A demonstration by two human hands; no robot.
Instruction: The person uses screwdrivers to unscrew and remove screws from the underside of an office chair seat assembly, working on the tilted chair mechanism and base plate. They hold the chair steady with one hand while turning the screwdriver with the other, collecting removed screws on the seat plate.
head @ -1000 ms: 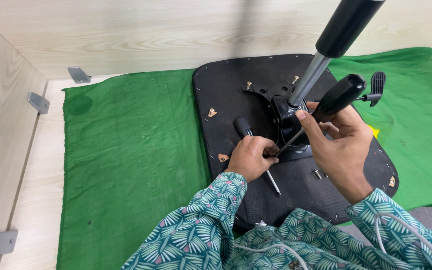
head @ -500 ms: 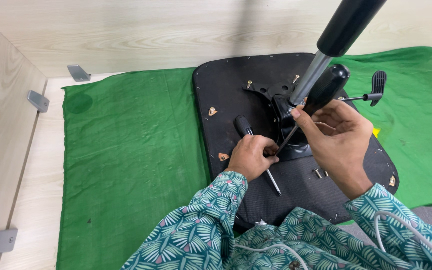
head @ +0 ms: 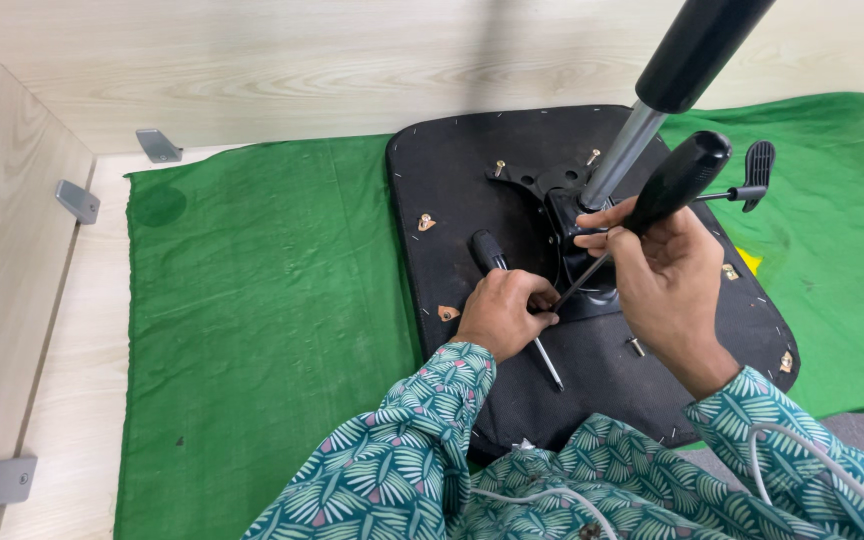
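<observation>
While the right hand is closed around the thick black handle of a large screwdriver, its thin shaft slants down and leftward to the black metal mounting plate at the centre of an upturned chair seat. Just left of that tip, the left hand is clenched over a second, smaller screwdriver, whose black handle sticks out above the knuckles and whose shaft emerges below the hand, lying on the seat. From the plate a gas-lift column rises, chrome below and black above, toward the upper edge of view, and a black adjustment lever projects to the right. Small brass-coloured screws and staples dot the black underside of the seat. The seat rests on a green cloth spread over a pale wooden worktop. Grey metal brackets join the surface to light wood panels at the left and rear. Both forearms wear teal leaf-patterned sleeves.
</observation>
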